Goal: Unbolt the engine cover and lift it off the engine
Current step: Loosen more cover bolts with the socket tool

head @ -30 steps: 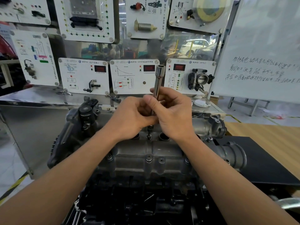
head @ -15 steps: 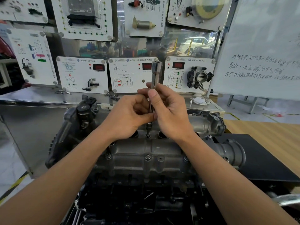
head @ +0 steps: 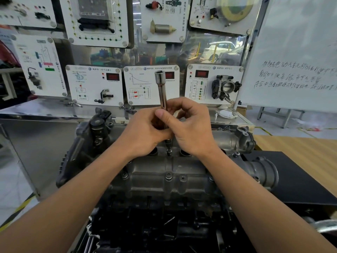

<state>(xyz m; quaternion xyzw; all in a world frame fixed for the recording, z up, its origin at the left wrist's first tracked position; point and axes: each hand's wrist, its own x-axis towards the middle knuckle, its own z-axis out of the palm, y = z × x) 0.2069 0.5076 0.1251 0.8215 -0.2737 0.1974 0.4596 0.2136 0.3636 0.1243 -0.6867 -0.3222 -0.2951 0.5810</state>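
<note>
The engine cover (head: 164, 172) is sitting on top of the engine (head: 160, 225), a dull grey cast-metal piece running left to right. Bolts (head: 168, 176) are showing along its near edge. A long shiny socket tool (head: 162, 92) is standing almost upright over its middle, its open end up and its lower tip resting on a bolt at the cover's top.
</note>
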